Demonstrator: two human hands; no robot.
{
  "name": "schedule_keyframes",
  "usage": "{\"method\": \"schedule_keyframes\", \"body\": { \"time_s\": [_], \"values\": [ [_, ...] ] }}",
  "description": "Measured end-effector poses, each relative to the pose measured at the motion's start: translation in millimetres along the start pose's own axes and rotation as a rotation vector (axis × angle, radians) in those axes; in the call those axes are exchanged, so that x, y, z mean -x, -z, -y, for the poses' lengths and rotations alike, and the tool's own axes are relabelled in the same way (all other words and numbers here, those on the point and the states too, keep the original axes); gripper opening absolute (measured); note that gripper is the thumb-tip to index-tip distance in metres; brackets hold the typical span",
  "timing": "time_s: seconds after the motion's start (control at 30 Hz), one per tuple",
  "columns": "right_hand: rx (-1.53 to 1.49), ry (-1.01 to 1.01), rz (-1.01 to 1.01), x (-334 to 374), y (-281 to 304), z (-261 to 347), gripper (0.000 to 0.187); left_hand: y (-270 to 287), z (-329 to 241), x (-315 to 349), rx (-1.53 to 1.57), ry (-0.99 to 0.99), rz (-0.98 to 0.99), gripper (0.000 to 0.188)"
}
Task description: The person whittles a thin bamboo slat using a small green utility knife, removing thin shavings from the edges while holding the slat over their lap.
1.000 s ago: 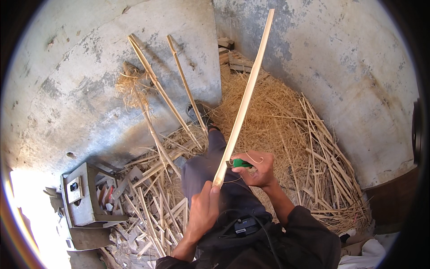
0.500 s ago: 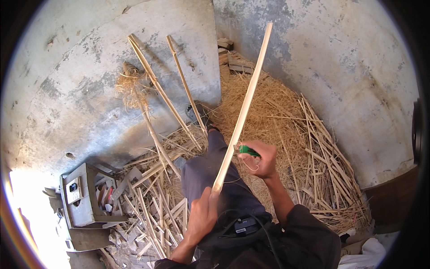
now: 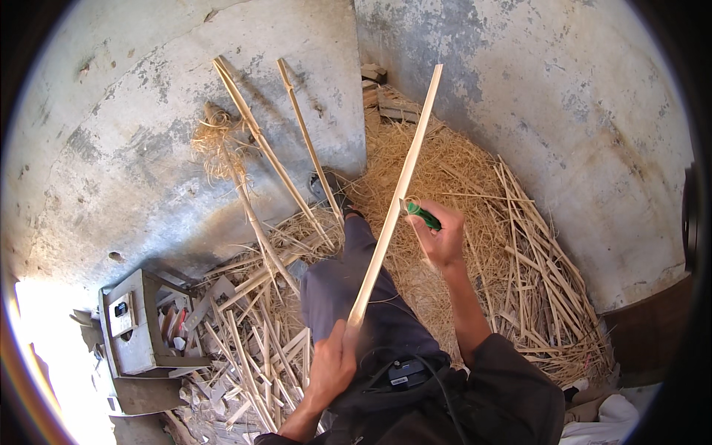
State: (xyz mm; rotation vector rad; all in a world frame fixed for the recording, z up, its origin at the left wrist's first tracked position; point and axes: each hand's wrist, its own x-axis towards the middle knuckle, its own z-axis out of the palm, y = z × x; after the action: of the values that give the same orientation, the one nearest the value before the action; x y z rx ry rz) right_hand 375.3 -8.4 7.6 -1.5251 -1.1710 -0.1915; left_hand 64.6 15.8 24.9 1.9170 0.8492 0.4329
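Note:
A long pale bamboo strip slants up and away over my leg. My left hand is closed round its near end, close to my lap. In my right hand is a knife with a green handle; the fingers wrap round it. Its small blade meets the strip's right edge about midway along, though the exact contact is too small to make out. The far end of the strip points toward the wall corner, held up off the floor.
Two bamboo poles and a stick with frayed fibres lean on the left wall. Shavings cover the floor, with split strips heaped at the right. A box-like wooden stand holds odds and ends at the lower left.
The strip has come down toward me, its far end lower in view. My right hand with the knife has moved a little farther up along the strip.

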Motion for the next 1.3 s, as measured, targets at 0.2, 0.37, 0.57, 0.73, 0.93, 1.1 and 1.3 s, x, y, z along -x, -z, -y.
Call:
{"method": "schedule_keyframes", "body": {
  "time_s": [0.2,0.37,0.57,0.73,0.93,1.1,1.3],
  "values": [
    [-0.005,-0.111,-0.172,-18.4,3.5,-52.7,0.046,3.0,7.1,7.8,-0.015,0.016,0.074,0.018],
    [0.074,-0.41,-0.352,-43.2,25.9,-112.9,0.047,2.2,14.5,25.1,0.034,-0.081,0.222,0.033],
    [0.191,-0.64,0.088,-16.8,33.5,-111.7,0.04,8.7,36.9,10.0,0.158,0.057,0.01,0.036],
    [0.539,-0.688,0.697,31.3,46.0,-145.4,0.039,11.3,35.0,1.5,0.234,0.12,0.036,0.025],
    [0.69,-0.596,0.494,53.9,44.7,-125.4,0.031,8.7,21.6,-6.0,0.36,0.15,0.031,0.028],
    [0.176,-0.407,0.172,29.5,29.5,-51.3,0.039,-1.0,18.1,-18.3,0.322,0.068,-0.044,0.022],
    [-0.148,-0.097,0.074,35.0,5.9,10.8,0.039,1.1,-8.0,-30.7,0.205,-0.031,-0.113,0.017]
  ]
}}
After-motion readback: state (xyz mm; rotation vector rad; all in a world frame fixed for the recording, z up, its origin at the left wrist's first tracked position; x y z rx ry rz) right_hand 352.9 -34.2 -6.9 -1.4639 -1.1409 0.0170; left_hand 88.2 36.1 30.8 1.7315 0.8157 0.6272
